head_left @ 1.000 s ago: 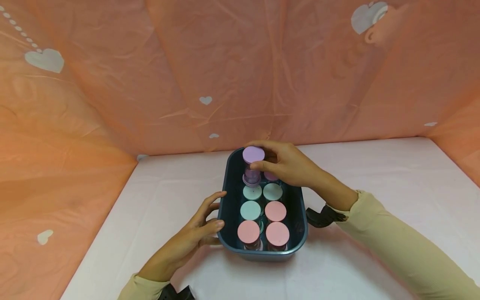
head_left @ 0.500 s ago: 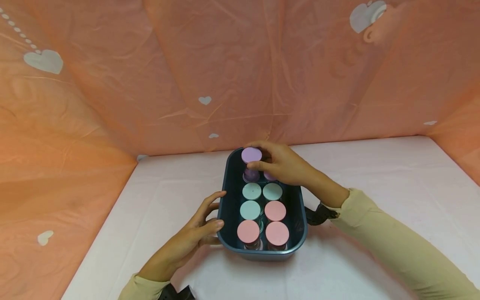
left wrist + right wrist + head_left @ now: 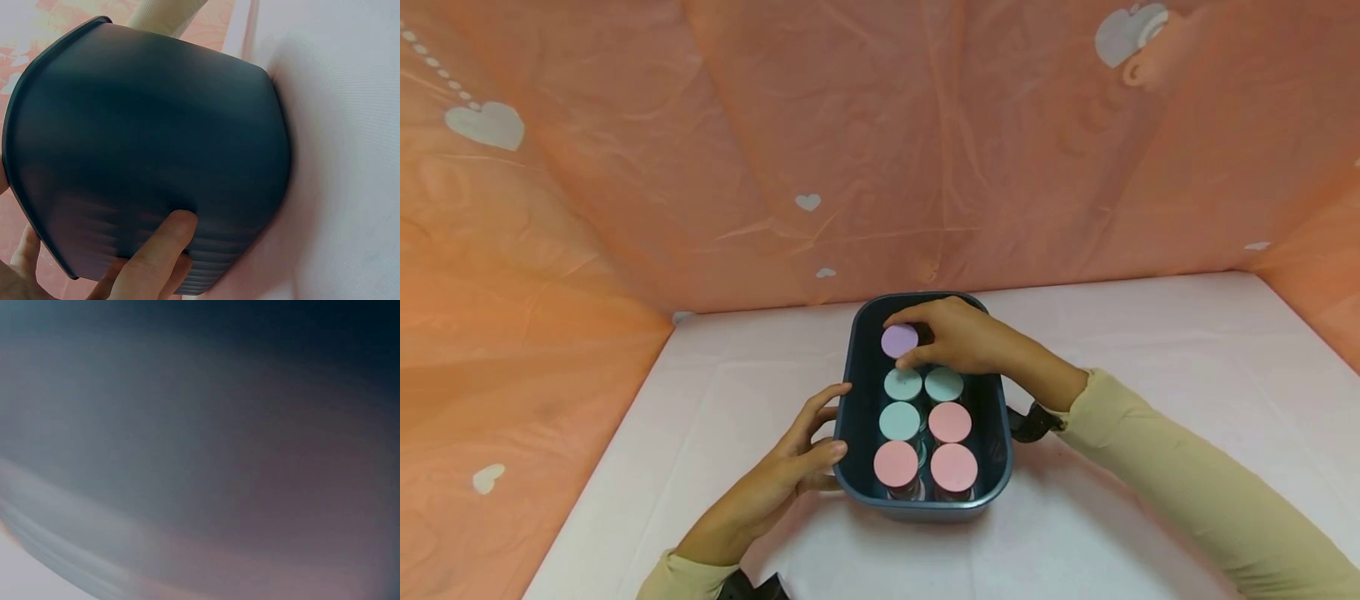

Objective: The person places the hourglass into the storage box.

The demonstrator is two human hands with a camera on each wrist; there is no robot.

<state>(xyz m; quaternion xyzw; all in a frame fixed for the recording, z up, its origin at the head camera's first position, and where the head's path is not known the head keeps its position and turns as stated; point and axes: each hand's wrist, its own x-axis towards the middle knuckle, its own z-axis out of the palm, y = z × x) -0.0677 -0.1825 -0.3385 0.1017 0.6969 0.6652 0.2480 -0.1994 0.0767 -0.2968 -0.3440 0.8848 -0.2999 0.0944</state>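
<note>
A deep dark blue rectangular tub (image 3: 1000,475) with rounded corners stands on the table. My right hand (image 3: 962,335) reaches into its far end and pinches a small jar with a purple lid (image 3: 899,341), thumb on the near side and fingers on the far side. My left hand (image 3: 793,450) steadies the tub from the left; in the left wrist view its extended fingers (image 3: 156,256) press on the outer wall (image 3: 156,137). Mint-lidded jars (image 3: 901,421) and pink-lidded jars (image 3: 954,467) stand upright in two columns. Another purple lid is hidden behind my right hand.
White cloth (image 3: 1112,517) covers the table. An orange sheet with silver hearts (image 3: 880,150) hangs behind and at the sides. The tub's rim (image 3: 925,504) rises around the jars. The right wrist view is blurred, filled by a dark surface close up.
My right hand has lowered the purple-lidded jar deeper into the tub's far end and shifted slightly toward me. My left hand has stayed at the tub's left wall.
</note>
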